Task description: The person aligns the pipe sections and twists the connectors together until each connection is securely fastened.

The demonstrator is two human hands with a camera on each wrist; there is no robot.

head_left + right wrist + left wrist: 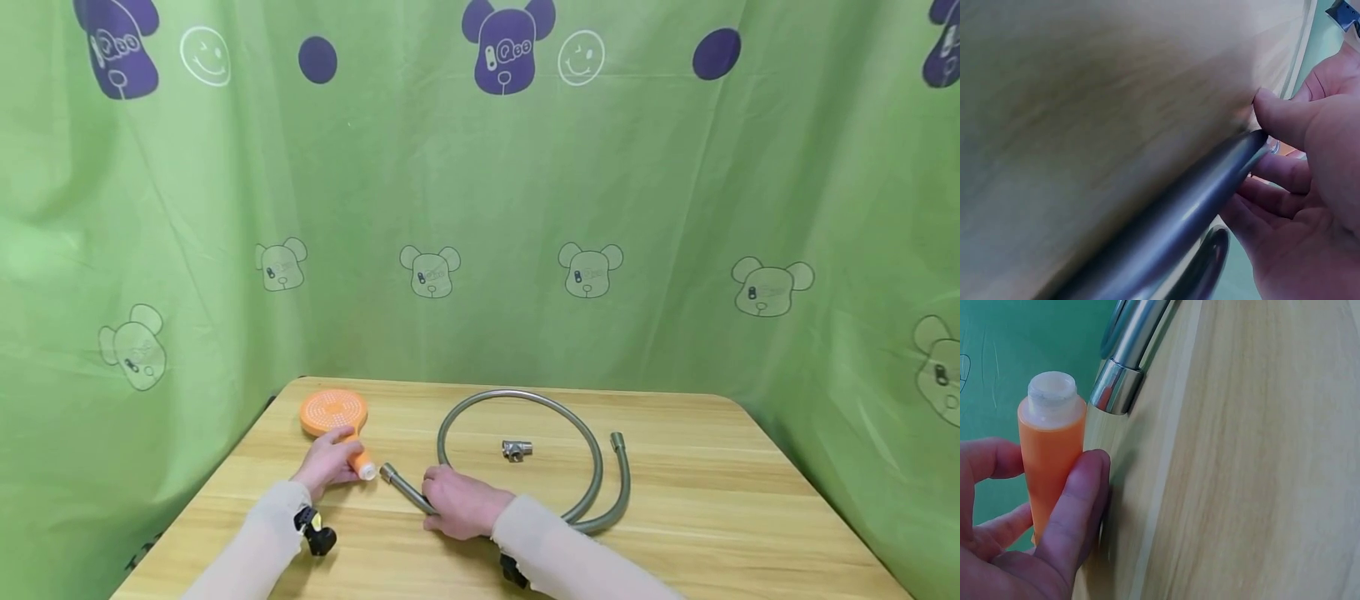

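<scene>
My left hand (327,461) grips the handle of an orange shower head (332,410), whose round spray face is turned up at the table's left side. In the left wrist view, thumb and fingers close round the orange handle (1052,462), and its whitish neck (1052,390) points away from the palm. Near the table's middle, my right hand (465,502) holds a grey metallic shower hose (598,467) a little behind its end. That end's metal nut (387,472) lies close to the handle's neck. Thumb and fingers pinch the hose (1179,215) in the right wrist view.
Inside the hose's loop lies a small metal tee fitting (516,451). The hose's other end nut (617,441) points to the back at the right. The wooden table (720,517) reaches back to a green printed curtain (510,333), which also hangs on both sides.
</scene>
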